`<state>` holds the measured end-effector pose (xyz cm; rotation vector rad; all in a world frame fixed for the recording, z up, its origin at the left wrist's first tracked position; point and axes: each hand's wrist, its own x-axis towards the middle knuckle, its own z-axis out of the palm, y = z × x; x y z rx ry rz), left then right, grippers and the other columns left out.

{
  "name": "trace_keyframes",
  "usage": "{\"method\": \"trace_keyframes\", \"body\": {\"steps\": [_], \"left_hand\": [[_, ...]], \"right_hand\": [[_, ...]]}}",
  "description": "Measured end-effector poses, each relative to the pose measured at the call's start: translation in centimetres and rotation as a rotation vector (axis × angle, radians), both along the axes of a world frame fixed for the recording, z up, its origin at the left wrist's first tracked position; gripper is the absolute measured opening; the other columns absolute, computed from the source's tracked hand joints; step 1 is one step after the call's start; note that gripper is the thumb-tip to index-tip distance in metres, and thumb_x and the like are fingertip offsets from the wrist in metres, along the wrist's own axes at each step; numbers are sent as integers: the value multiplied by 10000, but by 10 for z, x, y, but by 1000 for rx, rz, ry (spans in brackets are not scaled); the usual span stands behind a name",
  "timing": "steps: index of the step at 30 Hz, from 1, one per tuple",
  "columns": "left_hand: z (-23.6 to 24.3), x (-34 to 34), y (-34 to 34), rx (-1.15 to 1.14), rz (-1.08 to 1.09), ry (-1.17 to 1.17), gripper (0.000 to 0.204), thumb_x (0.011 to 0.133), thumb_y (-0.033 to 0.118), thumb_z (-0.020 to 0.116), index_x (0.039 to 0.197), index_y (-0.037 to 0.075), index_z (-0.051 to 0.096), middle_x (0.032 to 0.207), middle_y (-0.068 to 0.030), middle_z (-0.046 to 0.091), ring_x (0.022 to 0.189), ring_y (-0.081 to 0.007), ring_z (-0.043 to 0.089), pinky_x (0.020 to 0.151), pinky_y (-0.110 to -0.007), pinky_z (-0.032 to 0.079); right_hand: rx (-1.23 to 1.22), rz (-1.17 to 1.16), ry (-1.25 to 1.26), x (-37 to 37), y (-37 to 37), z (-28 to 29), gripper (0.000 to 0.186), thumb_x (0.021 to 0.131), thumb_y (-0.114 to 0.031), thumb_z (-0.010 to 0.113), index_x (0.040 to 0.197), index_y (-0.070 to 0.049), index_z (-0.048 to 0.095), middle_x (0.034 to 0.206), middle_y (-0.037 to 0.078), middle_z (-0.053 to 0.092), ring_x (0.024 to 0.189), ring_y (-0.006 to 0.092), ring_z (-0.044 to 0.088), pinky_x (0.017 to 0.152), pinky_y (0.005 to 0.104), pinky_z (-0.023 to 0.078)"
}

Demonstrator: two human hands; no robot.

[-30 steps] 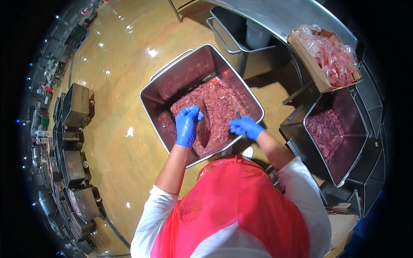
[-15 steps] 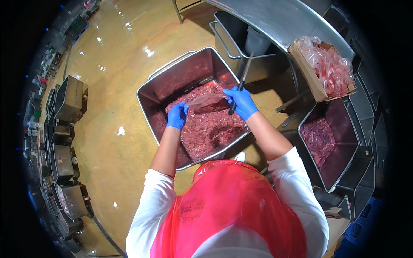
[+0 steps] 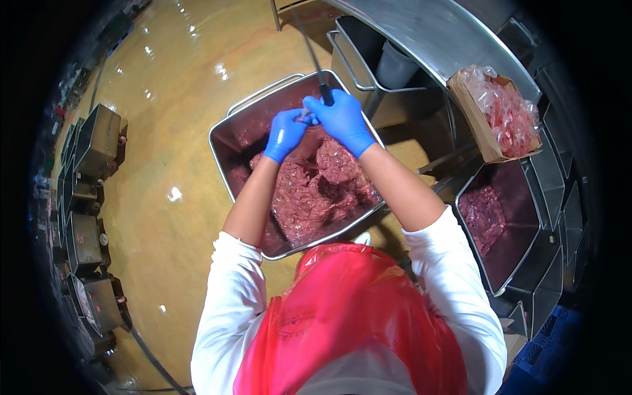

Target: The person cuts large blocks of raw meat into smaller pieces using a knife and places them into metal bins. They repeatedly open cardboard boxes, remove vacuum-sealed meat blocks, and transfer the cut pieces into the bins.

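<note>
I have the right hand (image 3: 341, 120) clenched on a knife (image 3: 325, 93), blade pointing far left. The left hand (image 3: 287, 133) bunches its fingers close by; around what, I cannot tell. Red meat (image 3: 306, 201) fills the metal bin (image 3: 245, 126) below.

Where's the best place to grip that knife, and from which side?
Probably the knife's black handle, from the person's side: the long, thin blade points away from them, and the right hand holds it there.
</note>
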<state>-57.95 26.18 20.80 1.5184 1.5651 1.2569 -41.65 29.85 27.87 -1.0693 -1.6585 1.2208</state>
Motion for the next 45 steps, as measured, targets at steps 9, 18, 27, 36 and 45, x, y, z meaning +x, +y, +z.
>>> {"method": "trace_keyframes", "body": {"steps": [9, 18, 27, 36, 45], "left_hand": [[-94, -79, 7, -399, 72, -124, 330, 930, 311, 696, 1123, 42, 699, 1009, -39, 711, 805, -127, 656, 646, -296, 513], [-68, 118, 146, 351, 29, 164, 431, 997, 229, 585, 1328, -45, 584, 1150, -151, 699, 957, -211, 652, 828, -332, 515], [113, 535, 307, 1433, -5, 762, 566, 1014, 460, 442, 1393, 55, 554, 1346, -179, 605, 1043, -380, 628, 875, -431, 511], [16, 707, 242, 883, -1089, 799, 542, 960, 248, 666, 1398, -32, 511, 1388, -231, 556, 1307, -351, 513, 1105, -406, 375], [-52, 461, 36, -460, -1075, 518, 456, 1014, 72, 442, 1468, 94, 399, 1519, -42, 411, 1357, -196, 441, 1027, -310, 437]], "right_hand": [[-320, -388, -21, 205, -78, -102, 372, 909, -361, 720, 825, -7, 639, 692, 55, 636, 614, 125, 623, 579, 286, 491], [-644, -1379, 111, 383, -421, -248, 303, 901, -333, 708, 857, -39, 651, 695, 9, 619, 575, 100, 571, 531, 287, 473], [-957, -2138, 80, 339, -638, -356, 346, 885, -378, 701, 876, -32, 683, 715, 67, 657, 641, 191, 633, 587, 360, 489], [-968, -2390, 708, 368, -650, -450, 243, 877, -281, 716, 853, -50, 648, 637, 11, 585, 529, 128, 551, 478, 308, 428], [-1234, -2725, 322, 551, -632, -575, 243, 843, -247, 730, 888, -27, 635, 725, 51, 595, 575, 166, 564, 540, 347, 474]]}}
